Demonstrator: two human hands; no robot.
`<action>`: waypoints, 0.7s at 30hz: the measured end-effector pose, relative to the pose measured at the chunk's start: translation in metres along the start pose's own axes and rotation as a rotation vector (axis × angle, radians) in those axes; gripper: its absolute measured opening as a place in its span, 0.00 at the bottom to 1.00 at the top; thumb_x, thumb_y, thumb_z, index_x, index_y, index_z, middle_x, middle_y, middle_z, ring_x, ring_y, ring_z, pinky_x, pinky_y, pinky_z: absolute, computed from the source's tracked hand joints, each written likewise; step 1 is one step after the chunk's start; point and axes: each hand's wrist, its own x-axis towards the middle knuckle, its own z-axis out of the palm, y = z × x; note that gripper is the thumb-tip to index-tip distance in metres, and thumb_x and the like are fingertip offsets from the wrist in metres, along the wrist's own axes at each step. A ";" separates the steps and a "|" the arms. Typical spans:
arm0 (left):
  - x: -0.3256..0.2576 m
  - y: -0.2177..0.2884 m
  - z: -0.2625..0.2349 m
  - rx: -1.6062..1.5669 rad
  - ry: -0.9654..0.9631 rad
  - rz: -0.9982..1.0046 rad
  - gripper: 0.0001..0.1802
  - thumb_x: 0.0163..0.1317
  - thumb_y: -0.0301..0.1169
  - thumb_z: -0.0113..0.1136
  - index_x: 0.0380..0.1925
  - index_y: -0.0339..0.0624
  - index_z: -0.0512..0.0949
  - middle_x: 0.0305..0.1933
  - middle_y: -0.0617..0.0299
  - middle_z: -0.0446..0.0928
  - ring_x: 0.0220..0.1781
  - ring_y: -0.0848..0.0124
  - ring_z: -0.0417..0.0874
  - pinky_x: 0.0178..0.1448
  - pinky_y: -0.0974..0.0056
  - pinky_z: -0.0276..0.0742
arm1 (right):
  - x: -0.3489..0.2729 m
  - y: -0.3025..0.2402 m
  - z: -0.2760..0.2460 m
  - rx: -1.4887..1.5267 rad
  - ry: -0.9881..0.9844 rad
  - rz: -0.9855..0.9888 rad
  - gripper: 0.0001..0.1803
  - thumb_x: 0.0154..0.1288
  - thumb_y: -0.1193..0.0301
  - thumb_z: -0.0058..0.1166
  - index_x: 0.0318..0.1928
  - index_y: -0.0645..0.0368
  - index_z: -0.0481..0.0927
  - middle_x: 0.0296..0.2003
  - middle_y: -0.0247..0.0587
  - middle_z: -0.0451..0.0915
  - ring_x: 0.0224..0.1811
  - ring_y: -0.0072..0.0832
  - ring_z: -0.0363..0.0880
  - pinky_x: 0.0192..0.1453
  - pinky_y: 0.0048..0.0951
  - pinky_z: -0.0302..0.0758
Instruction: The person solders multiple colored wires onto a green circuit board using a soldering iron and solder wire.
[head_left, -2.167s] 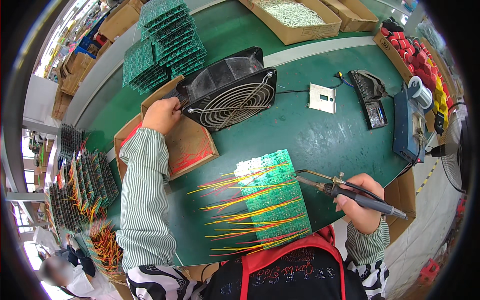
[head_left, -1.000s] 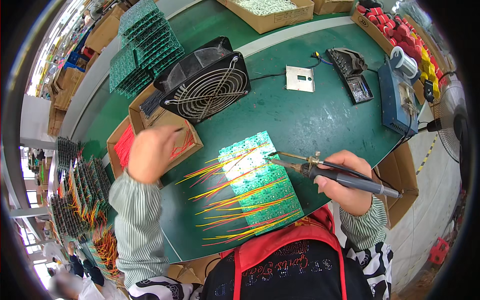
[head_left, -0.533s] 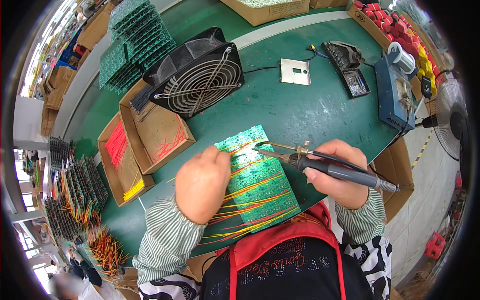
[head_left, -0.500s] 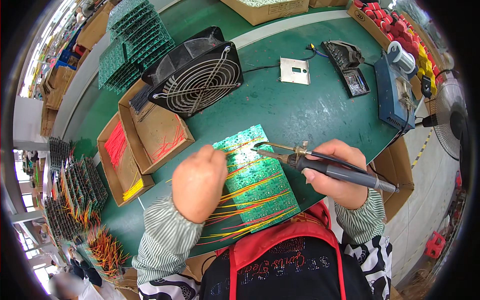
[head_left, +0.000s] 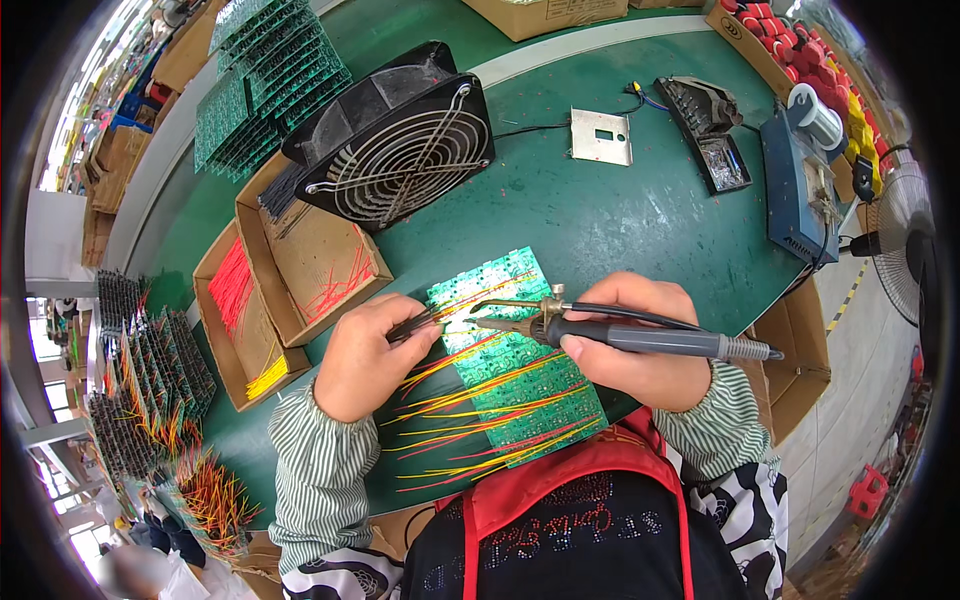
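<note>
On the bench before me lies a green circuit board panel (head_left: 530,385), with rows of red and yellow wires (head_left: 470,400) trailing off its left side. My right hand (head_left: 655,350) grips a soldering iron (head_left: 640,338) with a thin feed tube along its top. Its tip points left, over the upper part of the board. At the board's upper left edge, my left hand (head_left: 365,355) pinches a slim dark bundle that looks like black wires (head_left: 408,326), its ends close to the iron's tip.
Cardboard trays (head_left: 300,270) of red, yellow and dark wires sit at left, beside a black fan (head_left: 400,150). Board stacks (head_left: 270,80) stand behind. A metal plate (head_left: 601,137), a black parts holder (head_left: 705,135) and a blue unit with a solder spool (head_left: 800,185) occupy the far right.
My left hand has moved down and turned, so the dark bundle in its fingers now shows. My right hand has brought the iron leftward and slightly down across the board.
</note>
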 end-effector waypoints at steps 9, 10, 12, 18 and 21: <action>0.005 -0.003 -0.006 -0.021 -0.090 0.004 0.08 0.54 0.28 0.63 0.31 0.33 0.78 0.27 0.55 0.74 0.27 0.65 0.76 0.33 0.64 0.71 | 0.008 0.004 0.011 0.066 -0.018 0.086 0.11 0.50 0.72 0.64 0.32 0.63 0.78 0.25 0.37 0.80 0.27 0.17 0.78 0.32 0.21 0.75; 0.005 -0.004 -0.007 -0.013 -0.102 0.010 0.08 0.54 0.28 0.63 0.31 0.34 0.78 0.27 0.55 0.74 0.27 0.65 0.76 0.33 0.64 0.71 | 0.008 0.004 0.011 0.071 -0.018 0.096 0.11 0.50 0.72 0.64 0.32 0.63 0.78 0.25 0.36 0.80 0.27 0.17 0.78 0.32 0.21 0.75; 0.006 -0.002 -0.008 -0.018 -0.111 0.003 0.08 0.54 0.28 0.63 0.31 0.34 0.78 0.27 0.55 0.74 0.27 0.65 0.76 0.33 0.64 0.71 | 0.009 0.005 0.012 0.076 -0.018 0.108 0.10 0.50 0.72 0.64 0.32 0.63 0.78 0.25 0.36 0.80 0.27 0.17 0.78 0.32 0.21 0.75; 0.008 -0.003 -0.007 -0.035 -0.116 -0.004 0.08 0.54 0.28 0.63 0.30 0.34 0.78 0.27 0.55 0.74 0.27 0.65 0.75 0.32 0.64 0.71 | 0.010 0.007 0.012 0.071 -0.040 0.078 0.10 0.51 0.74 0.64 0.34 0.62 0.77 0.25 0.31 0.78 0.26 0.13 0.74 0.30 0.19 0.71; 0.008 -0.004 -0.007 -0.028 -0.118 -0.001 0.08 0.54 0.28 0.63 0.30 0.34 0.78 0.26 0.55 0.73 0.26 0.65 0.75 0.32 0.64 0.71 | 0.010 0.006 0.011 0.039 -0.013 0.049 0.10 0.50 0.72 0.64 0.32 0.63 0.78 0.24 0.36 0.80 0.26 0.16 0.77 0.30 0.21 0.74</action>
